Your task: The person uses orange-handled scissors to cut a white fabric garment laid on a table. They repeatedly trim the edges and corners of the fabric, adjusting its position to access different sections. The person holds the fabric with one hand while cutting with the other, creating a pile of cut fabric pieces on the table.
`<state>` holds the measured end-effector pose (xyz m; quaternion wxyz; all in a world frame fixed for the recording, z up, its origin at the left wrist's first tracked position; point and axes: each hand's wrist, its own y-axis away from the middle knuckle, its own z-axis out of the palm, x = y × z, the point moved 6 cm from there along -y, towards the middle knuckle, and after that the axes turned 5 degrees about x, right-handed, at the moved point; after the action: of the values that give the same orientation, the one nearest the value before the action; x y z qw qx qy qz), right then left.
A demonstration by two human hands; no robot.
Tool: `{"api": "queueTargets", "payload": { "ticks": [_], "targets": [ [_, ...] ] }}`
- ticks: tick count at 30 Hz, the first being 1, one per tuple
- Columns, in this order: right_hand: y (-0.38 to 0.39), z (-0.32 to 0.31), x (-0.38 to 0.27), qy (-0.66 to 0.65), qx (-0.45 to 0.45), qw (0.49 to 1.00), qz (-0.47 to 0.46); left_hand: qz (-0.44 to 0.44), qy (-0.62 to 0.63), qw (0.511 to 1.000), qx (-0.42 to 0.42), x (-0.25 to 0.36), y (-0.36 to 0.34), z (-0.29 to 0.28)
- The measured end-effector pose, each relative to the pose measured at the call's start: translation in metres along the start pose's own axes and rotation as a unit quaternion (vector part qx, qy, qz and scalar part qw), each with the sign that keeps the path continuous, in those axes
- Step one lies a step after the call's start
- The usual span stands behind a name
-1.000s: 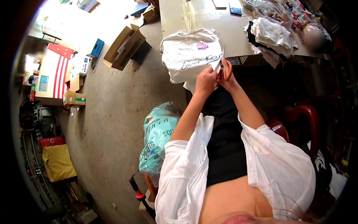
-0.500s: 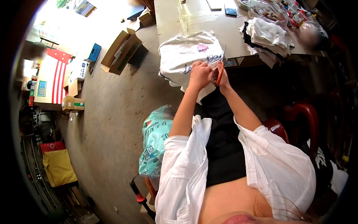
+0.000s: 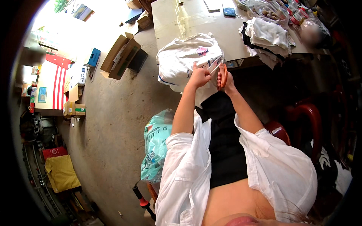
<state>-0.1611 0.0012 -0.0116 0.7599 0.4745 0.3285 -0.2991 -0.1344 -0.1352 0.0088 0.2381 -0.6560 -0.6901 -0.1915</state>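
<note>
A white printed cloth (image 3: pixel 177 58) with a pink heart and dark script lies bunched at the table's front edge, partly hanging over. My left hand (image 3: pixel 200 77) is curled on its lower part, pinching the fabric. Beside it, on the right, my right hand (image 3: pixel 227 84) grips orange-handled scissors (image 3: pixel 224 75), held upright at the cloth's right edge. Where the blades meet the fabric is hard to make out.
The table (image 3: pixel 166 22) carries phones, a pile of cloths (image 3: pixel 266 32), bags and bottles. Cardboard boxes (image 3: pixel 118 54) stand on the floor at left. A turquoise plastic bag (image 3: pixel 154 139) is by my left side, a red wooden chair (image 3: pixel 309 116) at my right.
The view has shifted, so table and cloth sit further left and slightly lower. My left fingers have changed their hold on the cloth, and the scissors have come slightly downward.
</note>
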Motion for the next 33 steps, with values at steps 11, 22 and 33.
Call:
{"api": "queueTargets", "payload": {
  "ticks": [11,22,33],
  "targets": [
    [0.003,-0.034,-0.115,0.118,0.043,0.957,-0.261,0.016,0.005,0.999,0.048,-0.002,0.008,0.003],
    [-0.006,-0.037,-0.051,0.224,0.119,0.920,-0.298,-0.003,0.190,0.958,0.217,0.044,0.038,-0.005],
    [-0.027,0.094,-0.083,0.559,-0.126,0.758,-0.312,-0.107,0.353,0.907,0.204,0.112,0.117,0.028]
  ]
}}
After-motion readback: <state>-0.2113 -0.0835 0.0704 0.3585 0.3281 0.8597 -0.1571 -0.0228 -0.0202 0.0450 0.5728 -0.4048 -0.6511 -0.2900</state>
